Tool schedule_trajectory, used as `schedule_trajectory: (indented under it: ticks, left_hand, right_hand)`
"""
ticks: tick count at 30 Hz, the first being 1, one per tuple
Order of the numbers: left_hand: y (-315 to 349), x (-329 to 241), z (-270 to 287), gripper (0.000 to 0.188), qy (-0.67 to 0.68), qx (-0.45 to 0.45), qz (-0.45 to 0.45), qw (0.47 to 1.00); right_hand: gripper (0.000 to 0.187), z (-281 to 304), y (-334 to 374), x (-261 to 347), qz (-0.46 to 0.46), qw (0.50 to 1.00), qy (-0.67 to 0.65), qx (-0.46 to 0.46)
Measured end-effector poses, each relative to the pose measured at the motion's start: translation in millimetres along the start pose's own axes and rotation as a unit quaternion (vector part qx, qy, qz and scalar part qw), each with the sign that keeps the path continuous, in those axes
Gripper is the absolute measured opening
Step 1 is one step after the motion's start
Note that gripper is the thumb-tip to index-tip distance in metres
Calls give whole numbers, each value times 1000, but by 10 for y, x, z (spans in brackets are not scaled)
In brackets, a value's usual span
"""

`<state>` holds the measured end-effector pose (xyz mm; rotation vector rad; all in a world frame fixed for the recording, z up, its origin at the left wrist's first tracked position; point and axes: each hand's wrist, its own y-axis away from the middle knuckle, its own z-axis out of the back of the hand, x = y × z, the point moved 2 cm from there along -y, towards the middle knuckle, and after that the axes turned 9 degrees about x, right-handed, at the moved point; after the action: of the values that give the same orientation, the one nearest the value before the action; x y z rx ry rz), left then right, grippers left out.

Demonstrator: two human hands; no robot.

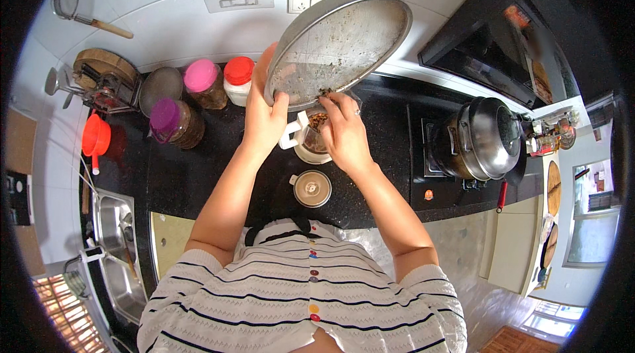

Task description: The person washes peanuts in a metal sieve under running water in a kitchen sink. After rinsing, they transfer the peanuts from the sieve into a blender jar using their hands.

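A wide grey metal basin (337,42) hangs steeply tilted over a blender jar (316,143), its low rim at the jar's mouth. My left hand (266,105) is closed on the basin's left edge, thumb inside the rim and fingers behind. At the low rim, the bent fingers of my right hand (344,129) touch a small heap of dark dried bits (325,92); the thumb is largely hidden. Brown pieces lie inside the clear jar, which has a white handle (291,131). A round cream-coloured lid (312,189) rests on the black counter in front of the jar.
Left along the wall stand jars with pink (200,75), purple (165,118) and red (239,70) lids. A red ladle-like scoop (96,138) and steel sink (119,247) lie farther left. On the right, a lidded steel pot (481,138) sits on the stove, below a dark range hood (503,42).
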<state>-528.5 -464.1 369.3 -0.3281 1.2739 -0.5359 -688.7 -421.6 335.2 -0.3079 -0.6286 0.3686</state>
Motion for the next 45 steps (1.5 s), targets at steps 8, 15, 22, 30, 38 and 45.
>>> schedule_trajectory:
  ticks: [8, 15, 22, 30, 38, 45]
  left_hand:
    - [38, 37, 54, 67, 68, 7, 25, 997]
    - [-29, 111, 87, 65, 174, 65, 58, 981]
    - [-74, 140, 32, 65, 274, 57, 110, 954]
    - [-90, 197, 69, 66, 280, 66, 84, 954]
    - [-139, 190, 54, 60, 256, 71, 82, 961]
    - [-116, 244, -31, 60, 269, 96, 89, 954]
  right_hand:
    - [29, 216, -159, -127, 15, 996, 25, -87]
    - [24, 785, -855, -178, 106, 974, -135, -145]
    - [31, 894, -1326, -265, 161, 944, -245, -151]
    - [32, 506, -1198, -424, 24, 960, -279, -17]
    - [28, 448, -1006, -371, -17, 949, -311, 36]
    - [25, 510, -1265, -369, 39, 840, -536, -73]
